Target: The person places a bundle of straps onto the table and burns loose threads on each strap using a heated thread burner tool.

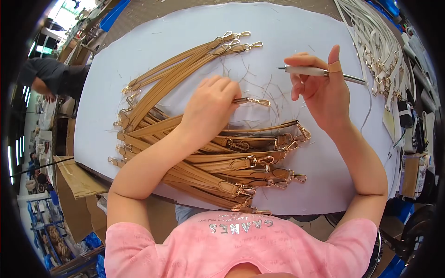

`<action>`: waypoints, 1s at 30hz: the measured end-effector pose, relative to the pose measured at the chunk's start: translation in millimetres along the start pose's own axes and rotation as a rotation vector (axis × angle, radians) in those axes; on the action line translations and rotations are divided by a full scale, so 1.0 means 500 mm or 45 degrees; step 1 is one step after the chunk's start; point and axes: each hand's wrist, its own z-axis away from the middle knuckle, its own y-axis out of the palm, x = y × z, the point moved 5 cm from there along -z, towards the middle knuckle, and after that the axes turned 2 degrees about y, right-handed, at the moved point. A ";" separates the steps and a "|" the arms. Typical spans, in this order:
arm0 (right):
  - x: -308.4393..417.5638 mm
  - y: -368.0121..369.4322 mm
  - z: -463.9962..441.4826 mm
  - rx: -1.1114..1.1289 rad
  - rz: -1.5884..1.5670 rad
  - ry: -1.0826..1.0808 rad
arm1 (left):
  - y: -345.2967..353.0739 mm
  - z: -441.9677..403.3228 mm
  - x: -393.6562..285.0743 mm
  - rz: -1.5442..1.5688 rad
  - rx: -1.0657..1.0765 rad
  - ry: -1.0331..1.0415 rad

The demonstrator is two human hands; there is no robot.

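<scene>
My left hand is closed around the end of a tan strap, whose gold clasp sticks out to the right of the fingers. My right hand holds a white pen-like tool, its thin dark tip pointing left and a cord at its rear end. A pile of tan straps with gold clasps lies below and partly under my left forearm. Above and left of that hand, more tan straps stretch across the white table surface. Loose thread pieces lie between my hands.
White straps with metal clasps hang over the table's right edge. The tool's cord runs down the right side. At the far left a person in dark clothes bends beside the table. Cardboard stands at the lower left.
</scene>
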 end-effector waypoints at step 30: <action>-0.112 0.016 -0.004 0.145 0.682 0.214 | 0.052 0.027 0.036 1.378 0.579 -0.959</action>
